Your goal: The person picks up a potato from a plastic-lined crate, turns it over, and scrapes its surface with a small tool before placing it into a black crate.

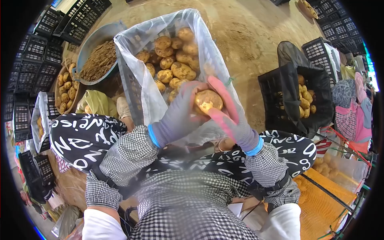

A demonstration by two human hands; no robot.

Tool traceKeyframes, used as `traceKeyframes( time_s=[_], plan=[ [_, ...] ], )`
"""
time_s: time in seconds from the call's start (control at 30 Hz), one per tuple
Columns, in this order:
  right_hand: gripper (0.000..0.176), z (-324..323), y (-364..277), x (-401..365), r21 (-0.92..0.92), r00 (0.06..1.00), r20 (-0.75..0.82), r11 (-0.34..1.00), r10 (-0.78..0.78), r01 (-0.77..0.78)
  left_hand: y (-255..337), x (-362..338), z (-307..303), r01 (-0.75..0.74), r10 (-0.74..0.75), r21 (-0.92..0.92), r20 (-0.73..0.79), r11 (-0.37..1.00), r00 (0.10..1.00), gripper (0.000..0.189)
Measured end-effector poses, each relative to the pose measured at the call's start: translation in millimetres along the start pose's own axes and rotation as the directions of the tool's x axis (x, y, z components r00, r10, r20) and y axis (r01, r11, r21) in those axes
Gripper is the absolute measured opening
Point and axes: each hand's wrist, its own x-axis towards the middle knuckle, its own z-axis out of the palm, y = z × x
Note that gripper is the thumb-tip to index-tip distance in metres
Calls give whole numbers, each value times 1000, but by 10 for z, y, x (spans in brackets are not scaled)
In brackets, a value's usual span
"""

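A yellow-brown potato (208, 101) is held between my two gloved hands, above the near part of a crate lined with clear plastic (146, 86). My left hand (184, 110), in a grey glove, closes round the potato's left side. On the other side, my right hand (230, 114), in a grey glove with pink fingers, grips it with fingers above and thumb below. Several potatoes (183, 71) lie inside the lined crate, beyond my hands. Part of the crate's near end is hidden behind my hands and sleeves.
A blue-grey tub (86, 52) of soil stands at the upper left, with a basket of potatoes (66, 90) below it. Right of the crate is a black crate (276, 96) with potatoes. Stacked black crates (34, 60) line the left. Orange mesh (316, 204) lies at lower right.
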Motion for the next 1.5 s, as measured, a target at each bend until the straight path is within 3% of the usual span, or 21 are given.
traceKeyframes(
  time_s=[0.07, 0.2, 0.27, 0.33, 0.43, 0.53, 0.63, 0.73, 0.8, 0.83, 0.93, 1.03, 1.13, 1.33, 1.43, 1.5],
  plan=[
    [61, 37, -88, 14, 181, 999, 33, 982, 39, -44, -25, -41, 38, -36, 36, -10, 16, 999, 999, 74],
    [64, 100, -176, 18, 281, 993, 30, 953, 114, -118, 29, -75, 45, -11, 11, 78, 3, 997, 1000, 72],
    [67, 123, -35, -10, 180, 988, -45, 974, 149, -138, 62, -51, -10, -34, 41, 169, -35, 985, 999, 72],
    [71, 116, 32, -15, -82, 983, -95, 983, 155, -163, 73, -30, -46, -93, 121, 273, -88, 958, 989, 71],
    [76, 48, -13, 26, -407, 993, -77, 906, 92, -116, 149, -26, -44, -59, 85, 161, -159, 985, 984, 71],
    [74, -22, 68, 35, -567, 986, -12, 813, -165, 130, 54, -5, -28, 105, -110, -84, -55, 991, 992, 71],
    [69, -43, 74, 49, -626, 980, 6, 763, -201, 161, 38, -7, -57, 58, -54, 120, -41, 991, 998, 75],
    [61, 4, -46, 69, -460, 994, -113, 887, -1, -51, 53, -42, -45, 102, -71, 220, -147, 970, 987, 82],
    [57, 112, -43, 34, -150, 931, -178, 926, 320, -347, 47, -68, -13, 101, -59, 292, -150, 951, 987, 83],
    [55, 143, -40, 17, 15, 865, -168, 879, 473, -477, 52, -73, 0, 101, -53, 328, -151, 939, 987, 83],
    [49, 118, 87, -21, -360, 953, -284, 909, 108, -211, 124, -44, -4, 202, -199, 124, -33, 972, 979, 80],
    [41, 100, 74, -22, -753, 976, -184, 655, -113, -66, 157, -40, 28, 291, -294, 94, 23, 952, 955, 80],
    [34, 124, 136, -25, -812, 959, -147, 584, -244, 24, 158, -63, 46, 329, -331, 41, 58, 943, 942, 83],
    [32, 74, 169, -30, -801, 966, -146, 599, -212, 10, 162, -125, 174, 424, -424, -36, 8, 905, 905, 79],
    [35, 137, 85, -31, -306, 938, -323, 924, 125, -229, 147, -145, 196, 399, -400, -73, -4, 914, 916, 78],
    [40, 54, 156, 22, -455, 966, -257, 882, 0, -121, 177, -111, 178, 419, -428, -118, -60, 900, 902, 78]
  ],
)
